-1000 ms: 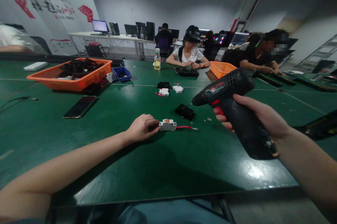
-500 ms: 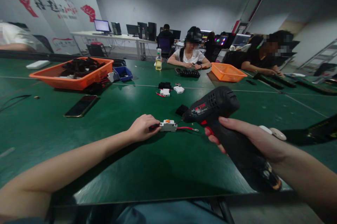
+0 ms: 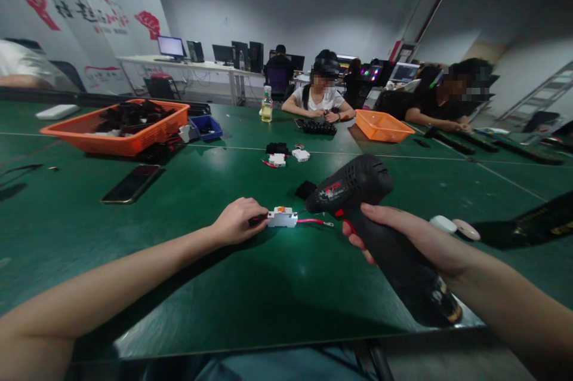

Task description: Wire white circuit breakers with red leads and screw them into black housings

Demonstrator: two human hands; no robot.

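Observation:
A white circuit breaker (image 3: 283,220) with an orange switch lies on the green table (image 3: 250,291). My left hand (image 3: 239,221) is closed on its left end, fingers partly hidden, with a dark piece showing beside them. From the breaker's right end runs a red wire (image 3: 312,221) tipped with a metal lug. My right hand (image 3: 403,232) grips a black cordless screwdriver (image 3: 358,184), a finger at its red trigger. The thin bit points left and reaches the breaker's right end; light falls on the table there. Behind the tool's nose lies a small black piece (image 3: 305,189).
Two more white breakers (image 3: 277,160) lie farther back. At left are a phone (image 3: 132,184), an orange basket (image 3: 111,143) of dark parts and a blue bin (image 3: 206,128). A bottle (image 3: 267,107) and another orange basket (image 3: 384,126) stand near co-workers across the table.
The screwdriver's lamp now lights the breaker and the table below it. The tool has shifted slightly left and down in view, with the whole scene drifting a little left.

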